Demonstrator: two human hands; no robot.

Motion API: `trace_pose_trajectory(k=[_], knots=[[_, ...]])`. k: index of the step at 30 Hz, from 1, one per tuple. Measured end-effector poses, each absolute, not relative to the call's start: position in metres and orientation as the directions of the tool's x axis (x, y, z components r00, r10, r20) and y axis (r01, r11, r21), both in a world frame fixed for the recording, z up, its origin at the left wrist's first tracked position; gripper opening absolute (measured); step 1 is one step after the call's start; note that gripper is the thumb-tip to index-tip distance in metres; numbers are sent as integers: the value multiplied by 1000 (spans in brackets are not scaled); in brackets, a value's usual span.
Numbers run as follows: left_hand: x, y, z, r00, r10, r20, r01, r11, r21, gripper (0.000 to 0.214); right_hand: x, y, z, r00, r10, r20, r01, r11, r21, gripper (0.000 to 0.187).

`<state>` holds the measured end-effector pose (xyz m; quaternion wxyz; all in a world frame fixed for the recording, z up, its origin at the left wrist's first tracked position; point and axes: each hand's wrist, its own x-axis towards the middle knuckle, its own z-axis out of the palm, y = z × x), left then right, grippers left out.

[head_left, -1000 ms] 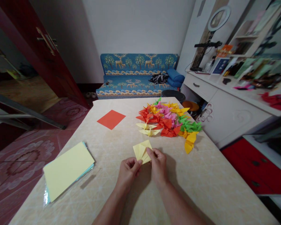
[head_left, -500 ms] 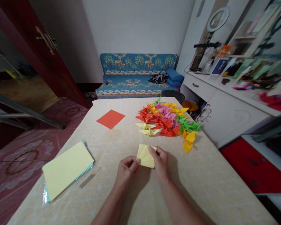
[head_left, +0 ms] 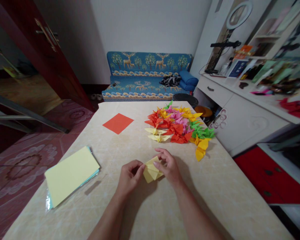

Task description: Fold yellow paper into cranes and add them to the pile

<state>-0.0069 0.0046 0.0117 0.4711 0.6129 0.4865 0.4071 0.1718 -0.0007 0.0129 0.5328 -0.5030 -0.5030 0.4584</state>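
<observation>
A partly folded yellow paper [head_left: 151,170] sits just above the beige table [head_left: 215,193], held between both hands. My left hand [head_left: 129,176] pinches its left edge with thumb and fingers closed. My right hand [head_left: 168,165] curls over its upper right side, fingers closed on the paper. Beyond the hands lies a pile of folded paper cranes [head_left: 180,128] in red, yellow, pink, orange and green.
A stack of yellow and pale blue sheets [head_left: 70,174] lies at the left edge of the table. A single red square sheet [head_left: 118,123] lies farther back. White cabinets [head_left: 245,120] stand to the right, a blue patterned sofa [head_left: 147,80] behind, a dark red door [head_left: 40,56] to the left.
The yellow paper has been turned and folded smaller between the hands. Both hands have drawn a little to the left and my right hand now covers more of the paper.
</observation>
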Motion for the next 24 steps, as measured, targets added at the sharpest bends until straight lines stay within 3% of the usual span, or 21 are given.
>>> trace_pose_trajectory(k=[5, 11, 15, 20, 24], knots=[[-1, 2, 17, 301, 950, 82, 291, -174, 941, 27, 169, -7, 19, -59, 997, 41, 120, 48, -992, 54], [-4, 1, 16, 273, 959, 68, 278, -146, 949, 29, 173, -5, 19, -84, 996, -37, 61, -32, -998, 59], [-9, 4, 14, 190, 982, 20, 197, -58, 979, 28, 184, 1, 16, -11, 1000, -8, 60, -7, -998, 60], [-12, 9, 8, -69, 998, 4, 72, 1, 997, 29, 185, 7, 8, 221, 975, -4, -74, 13, -997, 41], [-12, 12, 2, -192, 979, -63, -113, 42, 993, 30, 170, 3, 8, 121, 993, -18, -243, 12, -970, 42]])
